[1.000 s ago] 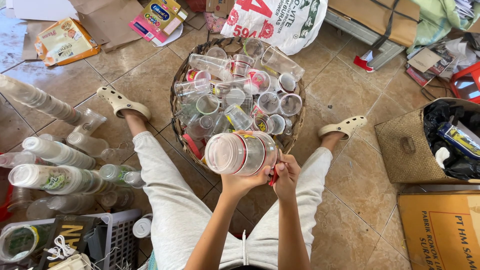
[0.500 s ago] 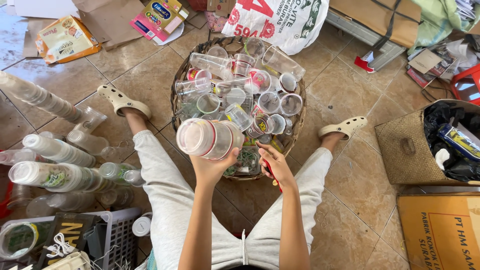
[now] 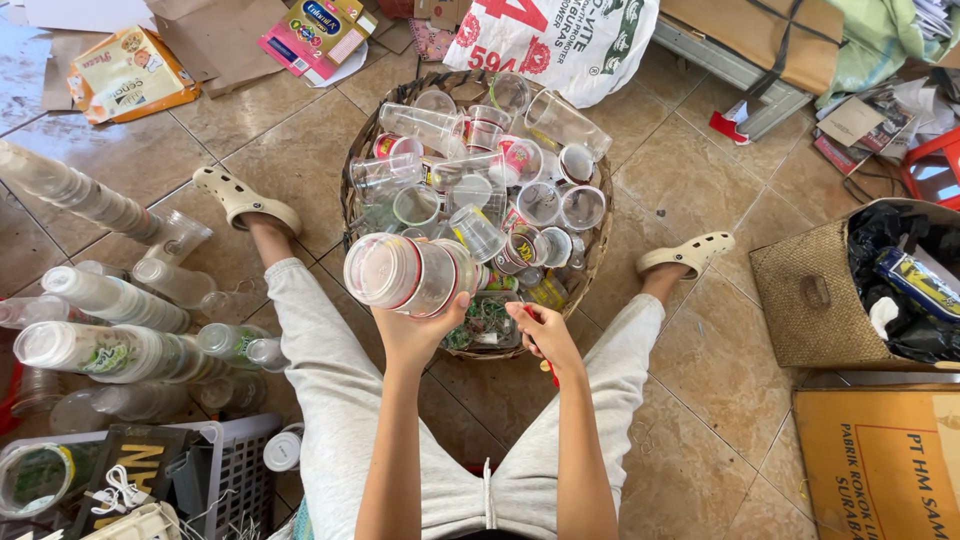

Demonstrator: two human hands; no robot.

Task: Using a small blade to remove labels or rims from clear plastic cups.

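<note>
You sat on a tiled floor [image 3: 700, 160] with your legs spread around a round woven basket [image 3: 598, 240] filled with clear plastic cups [image 3: 540, 200], too many and too jumbled to count.

Your left hand [image 3: 415, 330] was raised over the near edge of the basket, its grip closed from below around a nested stack of clear cups [image 3: 405, 272]. The stack lay on its side, its long axis running left to right, with the open mouth pointing toward your left. How many cups were nested in it could not be told.

Your right hand [image 3: 540, 335] sat just to the right of the stack, near it but not touching, lower and over the basket's near rim. Its grip was curled around a small red object [image 3: 548, 368], mostly hidden by the fingers, so what it was could not be told. The left hand was the one carrying the stack; the right was the nearer one to the loose cups in the basket.

On the floor to your left lay several long stacks of cups on their sides [image 3: 100, 300], about six. Beside them stood a pale plastic crate [image 3: 235, 470]. To your right sat one square woven bin [image 3: 810, 290] holding dark bags. You wore two cream clogs [image 3: 240, 200].
</note>
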